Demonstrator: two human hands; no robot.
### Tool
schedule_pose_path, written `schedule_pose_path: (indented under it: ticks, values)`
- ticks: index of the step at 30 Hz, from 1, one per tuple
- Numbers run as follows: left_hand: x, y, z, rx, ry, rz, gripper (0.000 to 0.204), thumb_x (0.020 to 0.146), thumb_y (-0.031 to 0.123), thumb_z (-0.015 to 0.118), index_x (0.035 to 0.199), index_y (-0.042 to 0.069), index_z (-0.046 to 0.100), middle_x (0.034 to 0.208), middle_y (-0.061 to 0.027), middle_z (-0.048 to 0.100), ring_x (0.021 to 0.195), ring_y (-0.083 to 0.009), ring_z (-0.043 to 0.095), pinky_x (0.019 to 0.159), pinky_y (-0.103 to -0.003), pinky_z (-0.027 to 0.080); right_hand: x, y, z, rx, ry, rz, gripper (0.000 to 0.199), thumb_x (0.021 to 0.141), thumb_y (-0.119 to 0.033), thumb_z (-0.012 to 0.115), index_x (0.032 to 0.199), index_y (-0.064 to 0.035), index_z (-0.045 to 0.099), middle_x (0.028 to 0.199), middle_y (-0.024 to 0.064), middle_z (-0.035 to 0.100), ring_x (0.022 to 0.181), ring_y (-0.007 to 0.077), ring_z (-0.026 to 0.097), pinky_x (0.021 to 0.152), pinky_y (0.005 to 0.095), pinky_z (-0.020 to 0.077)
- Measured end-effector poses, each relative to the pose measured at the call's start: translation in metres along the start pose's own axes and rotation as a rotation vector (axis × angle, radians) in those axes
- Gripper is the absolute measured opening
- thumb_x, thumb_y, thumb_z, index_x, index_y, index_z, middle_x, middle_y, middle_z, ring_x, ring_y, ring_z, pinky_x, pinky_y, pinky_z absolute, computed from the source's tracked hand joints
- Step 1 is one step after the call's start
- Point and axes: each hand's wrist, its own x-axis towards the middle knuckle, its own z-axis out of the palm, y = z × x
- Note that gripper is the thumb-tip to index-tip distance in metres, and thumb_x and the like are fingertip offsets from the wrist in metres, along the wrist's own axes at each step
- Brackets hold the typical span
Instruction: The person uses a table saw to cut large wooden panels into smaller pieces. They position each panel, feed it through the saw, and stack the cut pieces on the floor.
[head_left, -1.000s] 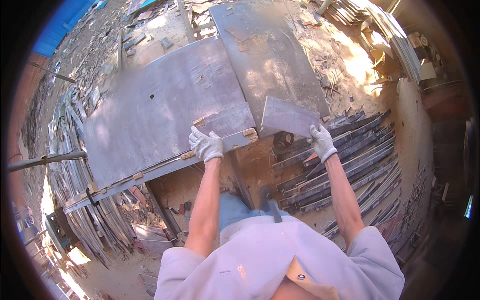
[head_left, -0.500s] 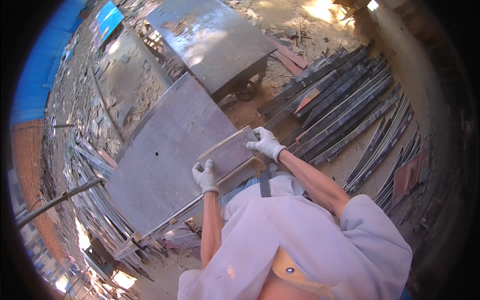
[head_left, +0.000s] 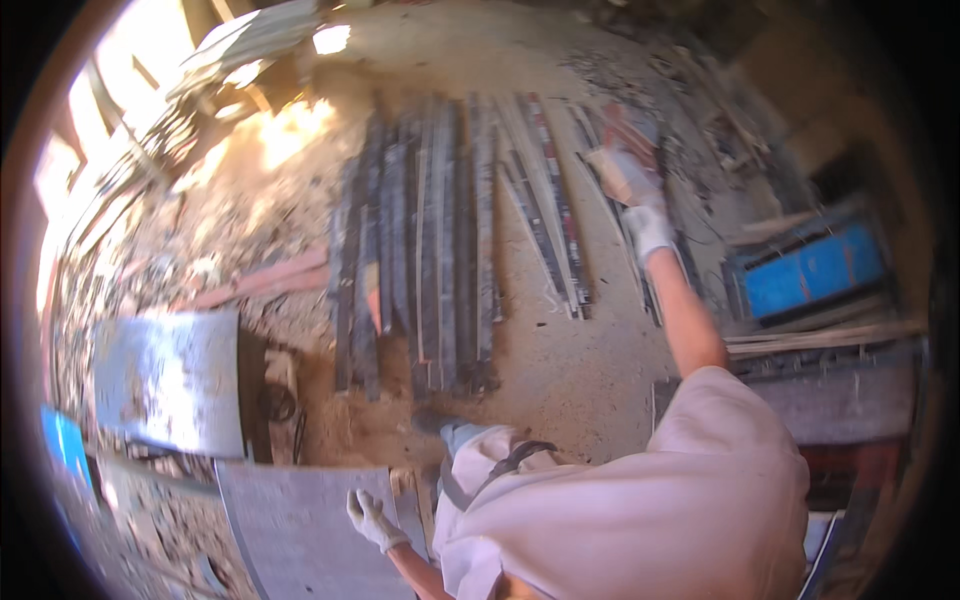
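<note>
My right hand (head_left: 650, 230), in a pale glove, is stretched far out to the right. A small tan board (head_left: 620, 180), smeared by motion, juts from its fingers, which look closed on its near end. Beneath that lie reddish board pieces (head_left: 640, 140) on the ground. My left hand (head_left: 370, 520), also gloved, hovers over the large grey board (head_left: 300, 530) at the lower left. Its fingers are loosely bent and apart, with nothing in them. Beside that hand, a narrow wood strip (head_left: 405, 495) lies along the big board's edge.
Long dark planks (head_left: 430, 250) lie in rows on the ground ahead. A metal-topped cart (head_left: 170, 385) stands at the left, with wood scraps (head_left: 210, 250) beyond. At the right are a blue panel (head_left: 815, 270) and stacked boards (head_left: 840, 400).
My view and body have turned right. My right hand has swung out with the small board. My left hand has let go of it and stays by the large board.
</note>
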Motion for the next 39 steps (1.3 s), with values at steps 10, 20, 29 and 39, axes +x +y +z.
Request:
schedule_pose_path:
  ticks: [10, 20, 29, 39]
  values:
    - [-0.124, -0.056, -0.117, -0.235, 0.614, -0.126, 0.05, 0.1, 0.028, 0.077, 0.138, -0.001, 0.063, 0.13, -0.0131, 0.069, 0.115, -0.0204, 0.065, 0.099, -0.035, 0.053, -0.213, -0.055, 0.447, 0.132, -0.861, 0.753, 0.034, 0.102, -0.038, 0.073, 0.123, -0.0102, 0.069, 0.084, -0.0015, 0.064, 0.065, 0.0108, 0.057, 0.056, 0.0287, 0.049]
    - [-0.216, -0.153, -0.178, -0.753, 1.051, -0.203, 0.054, 0.102, 0.029, 0.075, 0.144, 0.001, 0.056, 0.12, -0.0043, 0.067, 0.095, -0.0098, 0.064, 0.076, -0.028, 0.058, -0.352, -0.174, 0.621, -0.773, -1.387, -0.136, 0.076, 0.098, -0.068, 0.063, 0.125, 0.0027, 0.072, 0.112, 0.0113, 0.075, 0.099, 0.0215, 0.066, 0.087, 0.0357, 0.0521]
    - [-0.188, -0.111, -0.272, -1.733, 0.503, 0.484, 0.084, 0.097, 0.053, 0.072, 0.152, -0.004, 0.045, 0.149, -0.0203, 0.057, 0.133, -0.0402, 0.057, 0.115, -0.051, 0.048, -0.383, -0.338, 0.517, 0.104, -1.583, 0.07, 0.028, 0.101, -0.03, 0.076, 0.113, -0.0039, 0.077, 0.098, -0.0023, 0.074, 0.086, 0.0063, 0.064, 0.079, 0.0253, 0.052]
    - [-0.21, 0.017, -0.139, -1.075, 0.515, 0.245, 0.025, 0.091, 0.011, 0.077, 0.112, -0.003, 0.078, 0.104, -0.0086, 0.079, 0.094, -0.0167, 0.073, 0.087, -0.034, 0.058, -0.2, -0.259, 0.371, 0.279, -1.397, 0.591, 0.051, 0.107, -0.033, 0.065, 0.138, 0.0066, 0.059, 0.131, 0.0172, 0.07, 0.113, 0.0269, 0.072, 0.1, 0.0365, 0.0572]
